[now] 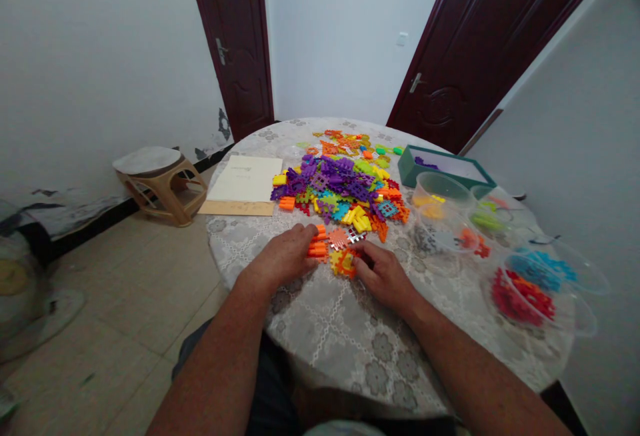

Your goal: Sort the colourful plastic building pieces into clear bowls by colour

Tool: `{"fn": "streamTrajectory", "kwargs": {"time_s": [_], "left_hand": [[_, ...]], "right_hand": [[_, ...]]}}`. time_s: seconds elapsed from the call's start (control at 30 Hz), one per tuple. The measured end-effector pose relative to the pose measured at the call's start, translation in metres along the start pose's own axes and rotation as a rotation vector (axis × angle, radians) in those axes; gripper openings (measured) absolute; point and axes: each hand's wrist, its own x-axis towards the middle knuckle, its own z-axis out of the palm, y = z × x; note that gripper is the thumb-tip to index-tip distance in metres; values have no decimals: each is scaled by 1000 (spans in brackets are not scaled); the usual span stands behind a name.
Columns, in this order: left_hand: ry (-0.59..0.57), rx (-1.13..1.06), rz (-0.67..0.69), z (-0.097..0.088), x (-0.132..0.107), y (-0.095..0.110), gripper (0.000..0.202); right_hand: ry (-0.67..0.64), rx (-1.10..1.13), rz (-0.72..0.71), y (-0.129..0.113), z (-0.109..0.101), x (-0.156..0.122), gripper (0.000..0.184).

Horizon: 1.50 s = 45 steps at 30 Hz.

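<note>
A heap of coloured plastic interlocking pieces [345, 186], mostly purple, orange and yellow, lies in the middle of a round table [340, 329] with a lace-pattern cloth. My left hand [283, 257] lies palm down, fingers together, with its fingertips against a few orange pieces [318, 247]. My right hand [383, 276] is curled, its fingers pinching an orange and yellow piece [344, 263] on the cloth. A pink piece [339, 237] sits just beyond both hands.
Clear plastic bowls at the right hold sorted pieces: yellow [434, 199], green [487, 219], blue [543, 266], red [520, 296]. A green box [443, 166] stands behind them. A paper sheet and wooden board [245, 183] lie at the left. A stool [160, 183] stands on the floor.
</note>
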Motion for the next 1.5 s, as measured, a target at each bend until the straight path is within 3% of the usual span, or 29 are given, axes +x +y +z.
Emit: {"fn": "streamTrajectory", "kwargs": {"time_s": [0.2,0.4,0.63,0.77,0.97,1.13,1.33,1.5], "left_hand": [[6,11,-1,2,2,0,24],[19,10,43,6,3,-3,21],[91,-90,54,1,2,-5,25],[160,-184,99,-6,-3,2,32],[255,-265,152,0,-1,21,33],[295,-286,187,8,3,26,28],[247,-306,205,16,5,39,33],[199,-317,268,15,5,38,38]], "right_hand": [[1,14,11,1,1,0,24],[40,91,113,3,3,1,22],[56,553,434,6,6,7,29],[104,777,524,3,8,10,41],[44,870,521,-11,9,10,38],[-9,965,549,-16,7,7,39],[-76,1205,523,-15,5,6,35],[-81,1031,481,-17,9,7,38]]}}
